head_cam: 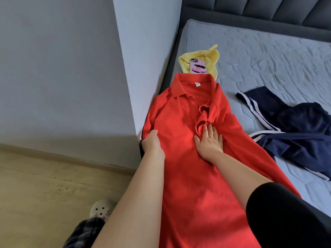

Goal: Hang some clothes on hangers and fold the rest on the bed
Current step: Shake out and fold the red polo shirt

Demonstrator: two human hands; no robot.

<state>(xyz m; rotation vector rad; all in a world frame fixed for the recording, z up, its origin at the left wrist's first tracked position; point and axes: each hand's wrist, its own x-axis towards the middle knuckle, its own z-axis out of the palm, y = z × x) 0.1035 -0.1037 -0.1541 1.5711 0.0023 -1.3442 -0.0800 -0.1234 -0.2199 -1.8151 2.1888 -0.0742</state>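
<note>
My right hand (209, 140) lies flat on the chest of the red polo shirt (188, 176), fingers straight and spread, pressing the cloth down just below the button placket; a bunched fold of red fabric sits right at my fingertips. My left hand (152, 143) is at the shirt's left edge, near the sleeve; the thumb lies on top of the cloth and the fingers curl out of sight under the edge, so it grips the fabric there.

The shirt is spread front-up along the left side of the bed (268, 56), collar pointing away from me, its hem running down towards my body; its left edge hangs slightly over the side of the mattress.

Just beyond the collar lies a crumpled yellow garment (213, 58), and a phone (198, 67) in a pink case rests on it, touching the collar's far edge. To the right, near the red shirt, a navy garment (295, 126) with white stripes lies loosely heaped on the quilted mattress; a dark padded headboard (259, 9) stands behind.

Down at the left is the wooden floor (44, 185), with my pale clog (101, 210) on it.
</note>
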